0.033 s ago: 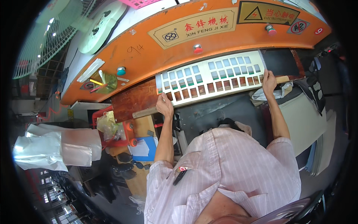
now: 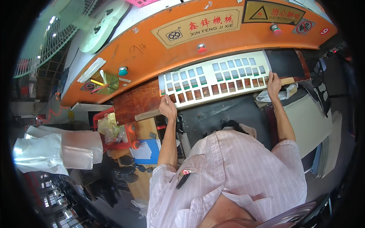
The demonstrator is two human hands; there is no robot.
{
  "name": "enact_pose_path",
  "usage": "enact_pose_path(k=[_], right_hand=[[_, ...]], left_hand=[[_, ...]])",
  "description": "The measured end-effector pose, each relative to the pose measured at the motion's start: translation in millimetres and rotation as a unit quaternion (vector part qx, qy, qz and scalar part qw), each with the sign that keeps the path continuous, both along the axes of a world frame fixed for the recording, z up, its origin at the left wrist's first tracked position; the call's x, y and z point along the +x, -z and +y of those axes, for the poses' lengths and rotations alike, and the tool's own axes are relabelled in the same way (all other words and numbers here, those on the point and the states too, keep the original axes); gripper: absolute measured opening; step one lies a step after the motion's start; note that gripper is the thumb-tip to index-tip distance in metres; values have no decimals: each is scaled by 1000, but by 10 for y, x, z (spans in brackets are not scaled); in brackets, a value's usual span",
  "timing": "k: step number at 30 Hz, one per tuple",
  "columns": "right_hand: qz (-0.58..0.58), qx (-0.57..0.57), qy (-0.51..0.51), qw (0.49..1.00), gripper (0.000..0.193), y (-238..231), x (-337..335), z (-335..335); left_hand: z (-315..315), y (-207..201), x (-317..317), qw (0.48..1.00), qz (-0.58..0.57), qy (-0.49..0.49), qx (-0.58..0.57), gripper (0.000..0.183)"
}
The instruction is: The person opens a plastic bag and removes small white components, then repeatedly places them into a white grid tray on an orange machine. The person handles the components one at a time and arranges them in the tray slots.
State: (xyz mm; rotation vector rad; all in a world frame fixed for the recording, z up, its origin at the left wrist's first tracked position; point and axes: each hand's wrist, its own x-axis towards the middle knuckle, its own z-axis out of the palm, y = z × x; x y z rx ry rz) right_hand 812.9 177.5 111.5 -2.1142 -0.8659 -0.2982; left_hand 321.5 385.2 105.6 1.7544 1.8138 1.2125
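A long white cut-out sheet (image 2: pixel 208 73) with rows of rectangular windows lies across a reddish-brown board (image 2: pixel 133 102) in front of the orange machine. At the sheet's near left corner, my left hand (image 2: pixel 168 107) is closed, thumb and fingers pinching the edge. My right hand (image 2: pixel 274 86) grips the right end in the same way, beside a wooden bar (image 2: pixel 288 80). Through the nearer windows brown shows; the farther ones look pale blue-grey, some with green along their lower edges. The fingertips under the sheet are hidden.
The orange machine front (image 2: pixel 140 57) rises just beyond the board, with a red button (image 2: pixel 201 48) and a green button (image 2: pixel 123 71). A plastic pen holder (image 2: pixel 108 85) hangs at left. Silver packs (image 2: pixel 42 154) and a red crate (image 2: pixel 132 128) stand left; large grey sheets (image 2: pixel 310 121) lie right.
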Motion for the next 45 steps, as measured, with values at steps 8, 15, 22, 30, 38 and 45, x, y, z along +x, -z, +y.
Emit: enact_pose_path(k=[8,15,22,30,38,45], right_hand=[[-32,-18,22,999,29,-66,-190,42],[59,12,-364,930,60,-96,-2331,845],[53,-96,-566,817,66,-47,-3371,1485],[401,-79,-457,790,55,127,-2762,1748],[89,-87,-590,798,58,227,-2940,1467],[55,-61,-584,808,57,274,-2877,1581]], left_hand=[[-210,328,-104,1000,-2,-13,12,41],[-1290,525,-556,998,52,-22,-5,35],[-1718,691,-723,994,101,-46,-12,20],[-1794,861,-692,987,139,-60,-47,12],[-1742,840,-711,990,118,-49,-66,13],[-1530,847,-626,991,117,-51,-31,15]])
